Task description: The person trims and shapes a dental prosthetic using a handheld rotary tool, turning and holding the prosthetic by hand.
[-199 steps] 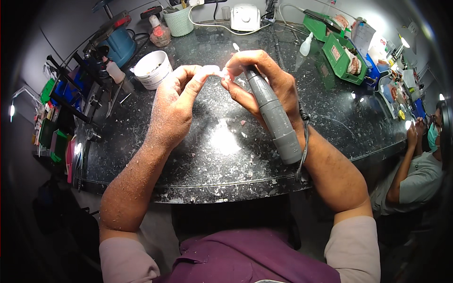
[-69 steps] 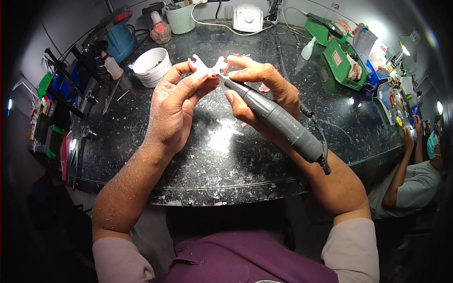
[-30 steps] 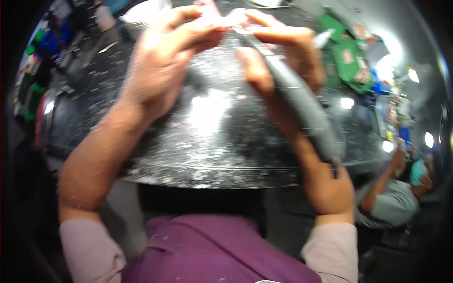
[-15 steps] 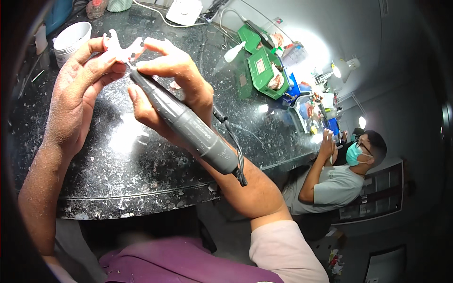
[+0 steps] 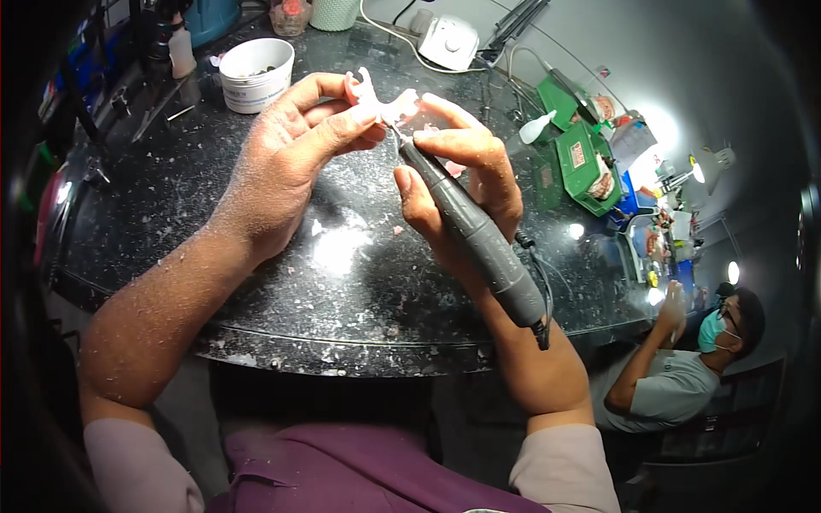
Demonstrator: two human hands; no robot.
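Note:
Between the fingertips of my left hand [image 5: 286,158] is a small pink and whitish denture base [image 5: 395,109] with a curved, forked outline. My right hand [image 5: 470,171] grips a dark grey rotary handpiece [image 5: 479,231] like a pen, its cable trailing from the rear end. The thin bur at its front meets the lower edge of the denture base, or comes very close; I cannot tell which. My right index finger reaches toward the denture's right end. Pale dust coats my left hand and forearm.
Dust and pink crumbs litter the dark speckled bench [image 5: 359,299]. A white tub [image 5: 256,77] stands behind my left hand, a white control box [image 5: 449,43] at the back. Rightward are a squeeze bottle [image 5: 537,127] and green boxes [image 5: 586,167] with dental models. A masked person [image 5: 693,368] sits far right.
The whole view has swung left, so the bench and both hands appear further right. Both hands keep their holds on the denture base and handpiece.

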